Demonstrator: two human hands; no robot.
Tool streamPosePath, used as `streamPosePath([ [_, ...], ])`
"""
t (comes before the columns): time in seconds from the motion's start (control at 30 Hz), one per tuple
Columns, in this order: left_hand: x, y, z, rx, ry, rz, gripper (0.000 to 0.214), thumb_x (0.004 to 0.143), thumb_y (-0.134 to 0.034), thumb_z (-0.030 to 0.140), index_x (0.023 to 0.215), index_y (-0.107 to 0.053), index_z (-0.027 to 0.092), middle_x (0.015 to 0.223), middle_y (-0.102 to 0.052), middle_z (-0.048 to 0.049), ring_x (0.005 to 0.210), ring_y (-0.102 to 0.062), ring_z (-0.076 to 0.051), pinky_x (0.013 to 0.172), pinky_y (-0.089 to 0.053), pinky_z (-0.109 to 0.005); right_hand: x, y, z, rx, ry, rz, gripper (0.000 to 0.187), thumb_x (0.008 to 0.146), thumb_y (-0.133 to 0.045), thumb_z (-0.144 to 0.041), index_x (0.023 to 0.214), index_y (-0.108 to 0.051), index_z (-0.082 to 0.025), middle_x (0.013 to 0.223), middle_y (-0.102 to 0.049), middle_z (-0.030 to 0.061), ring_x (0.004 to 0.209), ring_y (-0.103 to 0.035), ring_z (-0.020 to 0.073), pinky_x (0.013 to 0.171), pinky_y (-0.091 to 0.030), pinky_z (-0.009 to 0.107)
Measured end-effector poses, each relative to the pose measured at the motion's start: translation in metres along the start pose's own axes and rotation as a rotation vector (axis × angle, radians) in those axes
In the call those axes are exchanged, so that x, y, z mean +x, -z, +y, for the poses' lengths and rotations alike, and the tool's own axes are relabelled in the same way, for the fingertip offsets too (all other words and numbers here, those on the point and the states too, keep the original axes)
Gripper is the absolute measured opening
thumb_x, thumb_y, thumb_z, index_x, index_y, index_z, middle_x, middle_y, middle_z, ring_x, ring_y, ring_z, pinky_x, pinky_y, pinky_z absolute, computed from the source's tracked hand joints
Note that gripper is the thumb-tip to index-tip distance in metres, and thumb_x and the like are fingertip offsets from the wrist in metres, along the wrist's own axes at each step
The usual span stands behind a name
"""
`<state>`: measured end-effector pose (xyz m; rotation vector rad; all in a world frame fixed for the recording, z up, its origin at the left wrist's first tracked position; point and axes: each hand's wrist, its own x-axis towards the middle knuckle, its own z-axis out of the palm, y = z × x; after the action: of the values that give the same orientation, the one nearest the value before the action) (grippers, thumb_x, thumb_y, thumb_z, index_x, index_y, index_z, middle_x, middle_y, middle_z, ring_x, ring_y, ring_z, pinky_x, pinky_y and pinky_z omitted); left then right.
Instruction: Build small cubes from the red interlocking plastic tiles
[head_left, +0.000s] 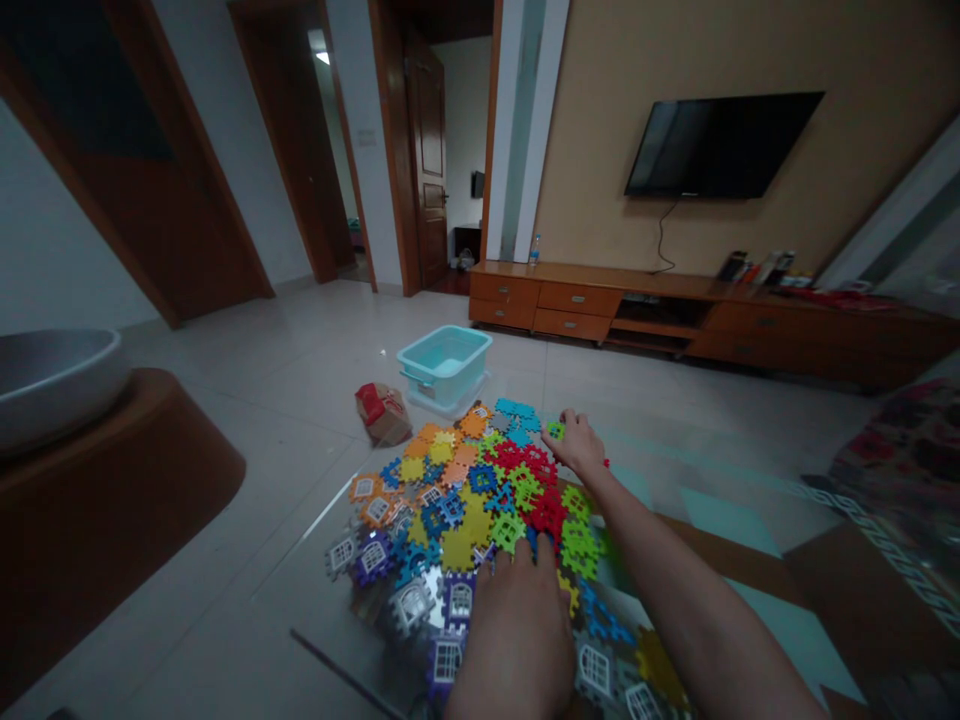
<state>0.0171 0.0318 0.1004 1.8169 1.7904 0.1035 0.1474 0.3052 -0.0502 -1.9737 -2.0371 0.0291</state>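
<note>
Colourful interlocking plastic building tiles lie spread over a glass-topped table, among them yellow tiles, red tiles, and light blue tiles. At the pile's far right edge, my right hand has its thumb and fingers closed around a green tile. Closer to me, my left hand rests over the pile with fingers apart. Its fingertips reach down beside a green window tile, and its palm hides the tiles beneath. Purple tiles with white windows lie left of that hand.
Beyond the table, a turquoise plastic tub stands with a red and brown paper bag beside it. A brown stand bearing a grey basin is at left. A low wooden cabinet runs along the far wall.
</note>
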Motion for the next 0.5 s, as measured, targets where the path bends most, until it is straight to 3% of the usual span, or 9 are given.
streamPosePath([
  [0.3, -0.006, 0.003, -0.004, -0.045, 0.011, -0.013, 0.05, 0.091, -0.044, 0.028, 0.14, -0.051, 0.016, 0.132, -0.059, -0.0165, 0.12, -0.054, -0.035, 0.104, -0.041, -0.051, -0.009, 0.006, -0.001, 0.046, -0.043, -0.048, 0.054, 0.083, -0.058, -0.059, 0.12, -0.048, -0.02, 0.099, -0.07, 0.0122, 0.089, -0.068, 0.0296, 0.073, -0.047, 0.036],
  [0.5, -0.012, 0.003, -0.007, -0.099, 0.004, -0.003, 0.051, 0.092, -0.043, 0.03, 0.141, -0.051, 0.017, 0.133, -0.059, -0.0156, 0.121, -0.054, -0.034, 0.106, -0.04, -0.05, -0.007, 0.025, -0.013, 0.118, -0.046, -0.012, 0.05, 0.089, -0.05, -0.057, 0.118, -0.052, -0.017, 0.099, -0.07, 0.0165, 0.092, -0.067, 0.0313, 0.074, -0.046, 0.037],
])
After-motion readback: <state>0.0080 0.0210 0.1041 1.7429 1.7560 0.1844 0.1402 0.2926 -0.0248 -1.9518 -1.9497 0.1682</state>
